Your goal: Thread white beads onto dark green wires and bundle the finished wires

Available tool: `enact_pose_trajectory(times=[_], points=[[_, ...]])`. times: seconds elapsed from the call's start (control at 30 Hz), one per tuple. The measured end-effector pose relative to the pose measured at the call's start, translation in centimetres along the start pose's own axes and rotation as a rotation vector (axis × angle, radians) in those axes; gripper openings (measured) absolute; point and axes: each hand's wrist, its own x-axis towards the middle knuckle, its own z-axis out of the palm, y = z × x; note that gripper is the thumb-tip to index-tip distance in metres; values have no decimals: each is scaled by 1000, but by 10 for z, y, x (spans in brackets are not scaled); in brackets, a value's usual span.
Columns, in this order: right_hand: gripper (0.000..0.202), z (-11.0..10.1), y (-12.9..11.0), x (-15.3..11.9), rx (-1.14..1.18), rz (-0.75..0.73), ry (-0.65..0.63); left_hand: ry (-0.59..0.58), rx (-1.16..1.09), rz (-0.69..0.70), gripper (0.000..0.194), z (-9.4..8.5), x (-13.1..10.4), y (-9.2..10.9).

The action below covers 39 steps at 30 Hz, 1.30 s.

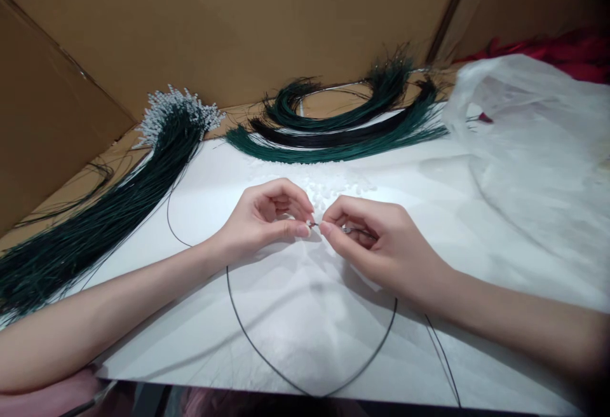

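Note:
My left hand (271, 217) pinches a small white bead (309, 224) on a thin dark wire between thumb and forefinger. Close beside it, my right hand (381, 232) grips the dark wire (314, 224) with thumb and forefinger, the two sets of fingertips nearly meeting. A second white bead (346, 230) shows by the right fingers. Below the hands, a dark wire loop (257, 345) curves down to the table's near edge; its upper ends are hidden behind the hands. Several loose white beads (319, 198) lie on the table just beyond my fingers.
On the white table (190, 321), a thick bundle of dark green wires (109, 213) with white-beaded tips (176, 109) lies at left. Curved green and black wire bundles (333, 143) rest at the back. A clear plastic bag (538, 150) covers the right side. Cardboard walls (238, 16) stand behind.

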Motion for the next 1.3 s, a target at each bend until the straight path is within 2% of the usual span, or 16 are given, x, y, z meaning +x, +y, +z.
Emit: enact_pose_trajectory(times=[1.3], points=[[12,1,0,0,-6,-8,-17,-16,72,12,25,1,0,2]])
